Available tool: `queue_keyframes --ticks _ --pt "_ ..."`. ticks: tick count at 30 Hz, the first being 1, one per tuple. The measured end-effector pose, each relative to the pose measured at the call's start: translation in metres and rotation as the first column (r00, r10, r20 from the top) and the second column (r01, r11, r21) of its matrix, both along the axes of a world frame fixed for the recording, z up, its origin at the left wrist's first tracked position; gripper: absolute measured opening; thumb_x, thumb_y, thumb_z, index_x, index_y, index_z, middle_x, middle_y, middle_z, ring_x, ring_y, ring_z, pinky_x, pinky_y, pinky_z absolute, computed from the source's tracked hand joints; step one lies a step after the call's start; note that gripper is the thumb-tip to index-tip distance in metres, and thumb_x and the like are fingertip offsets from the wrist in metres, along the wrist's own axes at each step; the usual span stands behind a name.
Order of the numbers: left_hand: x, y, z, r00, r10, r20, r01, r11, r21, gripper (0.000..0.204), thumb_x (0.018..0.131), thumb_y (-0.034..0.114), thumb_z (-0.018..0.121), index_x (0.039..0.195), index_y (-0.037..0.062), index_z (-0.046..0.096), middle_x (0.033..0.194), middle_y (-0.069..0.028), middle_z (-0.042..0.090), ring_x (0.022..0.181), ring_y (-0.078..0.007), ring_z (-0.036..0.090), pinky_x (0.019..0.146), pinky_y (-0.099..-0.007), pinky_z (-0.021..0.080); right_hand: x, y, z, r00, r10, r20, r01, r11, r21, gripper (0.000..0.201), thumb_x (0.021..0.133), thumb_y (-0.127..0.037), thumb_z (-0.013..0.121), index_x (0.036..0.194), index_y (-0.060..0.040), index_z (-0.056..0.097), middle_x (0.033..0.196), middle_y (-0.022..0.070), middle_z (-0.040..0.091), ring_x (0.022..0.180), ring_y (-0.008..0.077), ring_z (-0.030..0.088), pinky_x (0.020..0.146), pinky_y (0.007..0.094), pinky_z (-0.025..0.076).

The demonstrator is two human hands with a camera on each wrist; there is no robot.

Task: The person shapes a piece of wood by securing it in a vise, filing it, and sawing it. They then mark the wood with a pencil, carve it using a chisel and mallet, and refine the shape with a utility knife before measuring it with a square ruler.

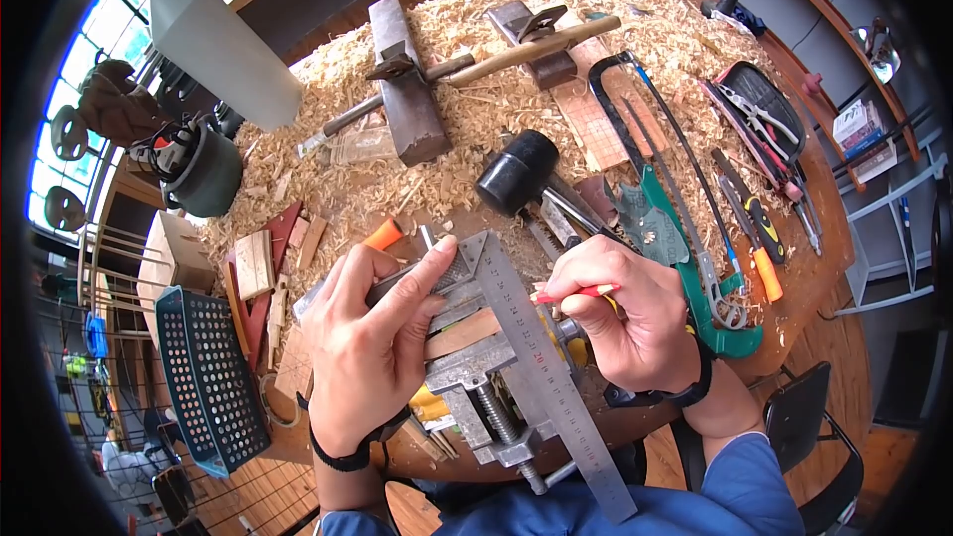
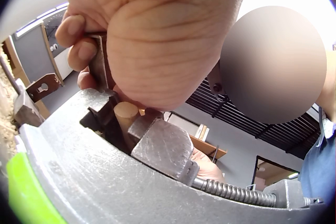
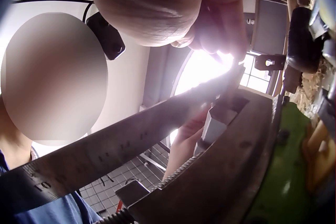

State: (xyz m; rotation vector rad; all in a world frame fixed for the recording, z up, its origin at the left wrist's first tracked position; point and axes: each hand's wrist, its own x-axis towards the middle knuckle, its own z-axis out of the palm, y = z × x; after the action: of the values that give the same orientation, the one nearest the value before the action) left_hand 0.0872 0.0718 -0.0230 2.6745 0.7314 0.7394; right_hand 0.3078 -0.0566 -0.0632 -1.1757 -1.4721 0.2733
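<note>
My left hand (image 1: 367, 337) grips the short arm of a steel square (image 1: 541, 362) over a metal vise (image 1: 475, 369), thumb on the near side. The square's long graduated blade slants across the vise toward my body. A strip of wood (image 1: 465, 335) lies between the vise jaws; in the left wrist view its end (image 2: 126, 112) looks rounded. With thumb and fingers, my right hand (image 1: 630, 323) pinches a red pencil (image 1: 586, 292), its tip right at the blade's edge. In the right wrist view, glare hides the pencil tip.
Behind the vise lie a black mallet (image 1: 518, 173), a hacksaw (image 1: 685, 179) and two wood planes (image 1: 405, 89) among shavings. A perforated basket (image 1: 208, 377) stands left, near a white bottle (image 1: 223, 45). An orange-handled screwdriver (image 1: 766, 273) lies right.
</note>
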Motion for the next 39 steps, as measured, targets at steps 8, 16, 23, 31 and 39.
queue_keyframes --ticks 8,16,23,31,39 --pt "-0.001 0.001 0.000 1.000 0.000 -0.004 0.000 1.000 -0.006 0.045 0.088 0.016 0.078 0.133 0.0144 0.078 0.084 -0.0077 0.054 0.076 -0.0263 0.057 0.068 -0.0386 0.049 0.000 0.001 0.000 1.000 -0.002 0.019 0.002 1.000 0.012 0.009 0.099 -0.002 0.072 0.106 -0.0014 0.065 0.092 0.0111 0.070 0.076 0.0267 0.067 0.068 0.0346 0.054" --pt "-0.001 0.001 -0.001 1.000 -0.003 -0.002 0.003 1.000 -0.008 0.044 0.089 0.016 0.077 0.133 0.0143 0.078 0.084 -0.0078 0.054 0.076 -0.0264 0.057 0.068 -0.0389 0.048 0.001 0.000 0.002 1.000 0.008 0.030 -0.008 1.000 -0.010 0.010 0.099 -0.002 0.072 0.106 -0.0016 0.065 0.093 0.0104 0.070 0.076 0.0264 0.067 0.069 0.0347 0.054" --pt "-0.001 0.001 -0.001 1.000 -0.006 0.003 0.006 1.000 -0.013 0.045 0.087 0.014 0.078 0.132 0.0146 0.078 0.084 -0.0076 0.053 0.075 -0.0263 0.057 0.068 -0.0389 0.048 0.002 0.000 0.001 0.999 0.024 0.044 -0.024 1.000 0.008 0.011 0.097 0.000 0.072 0.104 -0.0014 0.064 0.092 0.0106 0.069 0.077 0.0283 0.067 0.069 0.0359 0.053" --pt "-0.004 0.002 -0.001 1.000 -0.007 -0.007 0.007 1.000 -0.008 0.047 0.086 0.013 0.078 0.132 0.0155 0.078 0.085 -0.0075 0.054 0.074 -0.0262 0.057 0.067 -0.0387 0.048 0.002 -0.004 -0.009 0.982 0.010 -0.191 -0.019 0.999 -0.049 0.017 0.110 -0.017 0.063 0.109 -0.0001 0.062 0.093 0.0121 0.070 0.076 0.0200 0.068 0.071 0.0320 0.054" --pt "-0.009 0.004 0.002 1.000 0.002 -0.030 -0.003 1.000 -0.021 0.048 0.084 0.012 0.078 0.132 0.0160 0.078 0.086 -0.0079 0.056 0.074 -0.0259 0.057 0.067 -0.0392 0.048 0.003 -0.003 -0.013 0.978 -0.006 -0.208 -0.004 0.999 -0.047 0.019 0.111 -0.019 0.061 0.109 -0.0005 0.062 0.093 0.0121 0.069 0.077 0.0201 0.068 0.072 0.0317 0.053"
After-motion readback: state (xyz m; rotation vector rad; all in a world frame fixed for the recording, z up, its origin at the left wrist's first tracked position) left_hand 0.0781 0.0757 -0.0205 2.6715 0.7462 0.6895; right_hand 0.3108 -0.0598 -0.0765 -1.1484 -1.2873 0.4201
